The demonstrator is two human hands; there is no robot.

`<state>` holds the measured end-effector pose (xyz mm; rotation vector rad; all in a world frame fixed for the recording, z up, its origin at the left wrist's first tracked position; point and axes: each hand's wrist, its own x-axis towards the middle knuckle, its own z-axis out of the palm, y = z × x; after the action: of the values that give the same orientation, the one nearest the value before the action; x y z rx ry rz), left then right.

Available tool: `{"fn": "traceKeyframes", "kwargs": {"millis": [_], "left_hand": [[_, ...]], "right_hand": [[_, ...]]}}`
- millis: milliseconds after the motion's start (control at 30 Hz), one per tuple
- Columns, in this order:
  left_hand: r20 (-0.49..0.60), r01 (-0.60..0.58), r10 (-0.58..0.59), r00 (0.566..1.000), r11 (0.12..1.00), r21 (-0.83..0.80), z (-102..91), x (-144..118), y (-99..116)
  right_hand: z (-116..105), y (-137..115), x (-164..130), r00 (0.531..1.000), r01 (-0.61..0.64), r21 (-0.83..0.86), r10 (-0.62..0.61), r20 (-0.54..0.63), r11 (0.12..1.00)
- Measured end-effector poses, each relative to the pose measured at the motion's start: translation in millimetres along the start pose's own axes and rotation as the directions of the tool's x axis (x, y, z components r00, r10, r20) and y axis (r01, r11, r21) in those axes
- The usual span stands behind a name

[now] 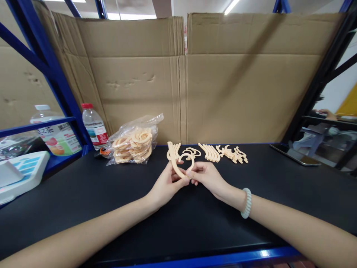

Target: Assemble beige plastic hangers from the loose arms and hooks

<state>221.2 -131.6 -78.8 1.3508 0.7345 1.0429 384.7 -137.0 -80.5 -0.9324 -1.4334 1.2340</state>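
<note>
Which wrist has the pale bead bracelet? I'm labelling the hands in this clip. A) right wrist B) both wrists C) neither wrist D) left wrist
A: the bead bracelet circles the wrist behind the right hand; the wrist behind the left hand is bare.

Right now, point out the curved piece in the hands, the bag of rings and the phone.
curved piece (178, 168), head view, on its bend above the fingers.
bag of rings (134, 146), head view, mid-bag.
phone (295, 155), head view, screen centre.
</note>
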Motion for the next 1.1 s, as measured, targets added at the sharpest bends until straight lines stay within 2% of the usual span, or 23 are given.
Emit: {"fn": "traceKeyframes", "kwargs": {"millis": [133, 200, 233, 267, 300, 333, 400, 433, 500, 667, 833, 967, 1100], "left_hand": [[-0.021, 0.044, -0.043, 0.999, 0.998, 0.041, -2.1, 1, 2], [-0.04, 0.067, -0.065, 0.997, 0.997, 0.04, -3.3, 1, 4], [-0.045, 0.078, -0.076, 0.996, 0.996, 0.031, -3.7, 2, 5], [-0.046, 0.088, -0.087, 0.995, 0.996, 0.016, -3.9, 2, 5], [-0.045, 0.095, -0.095, 0.994, 0.995, 0.0, -3.9, 2, 6], [-0.044, 0.1, -0.101, 0.994, 0.995, -0.016, -3.8, 2, 7], [-0.044, 0.109, -0.111, 0.993, 0.993, -0.044, -3.5, 2, 7], [-0.046, 0.112, -0.115, 0.992, 0.992, -0.057, -3.5, 2, 8], [-0.047, 0.117, -0.121, 0.992, 0.99, -0.082, -3.6, 2, 8], [-0.041, 0.107, -0.113, 0.993, 0.988, -0.112, -4.8, 3, 7], [-0.03, 0.101, -0.104, 0.994, 0.989, -0.105, -4.6, 2, 8], [-0.04, 0.102, -0.107, 0.994, 0.989, -0.111, -3.8, 2, 9], [-0.053, 0.106, -0.113, 0.992, 0.987, -0.122, -3.2, 2, 9]], "right_hand": [[-10, -1, 6, 0.998, 0.051, -0.012, -0.051, 0.022, 0.999], [-27, -4, 14, 0.993, 0.109, -0.136, -0.113, -0.019, 0.985], [-38, -6, 19, 0.985, 0.151, -0.26, -0.168, -0.043, 0.954], [-49, -7, 23, 0.966, 0.203, -0.439, -0.251, -0.054, 0.875], [-61, -8, 28, 0.937, 0.243, -0.638, -0.347, -0.041, 0.731], [-72, -7, 33, 0.916, 0.264, -0.785, -0.4, 0.023, 0.56], [-87, -3, 40, 0.905, 0.271, -0.92, -0.402, 0.142, 0.284], [-92, 0, 43, 0.909, 0.271, -0.942, -0.374, 0.183, 0.199], [-95, 7, 48, 0.922, 0.258, -0.957, -0.328, 0.205, 0.129], [-92, 19, 56, 0.94, 0.189, -0.97, -0.315, 0.134, 0.151], [-93, 18, 56, 0.943, 0.159, -0.962, -0.324, 0.08, 0.224], [-92, 15, 54, 0.937, 0.148, -0.931, -0.347, 0.025, 0.333], [-89, 13, 53, 0.918, 0.146, -0.852, -0.391, -0.073, 0.503]]}}
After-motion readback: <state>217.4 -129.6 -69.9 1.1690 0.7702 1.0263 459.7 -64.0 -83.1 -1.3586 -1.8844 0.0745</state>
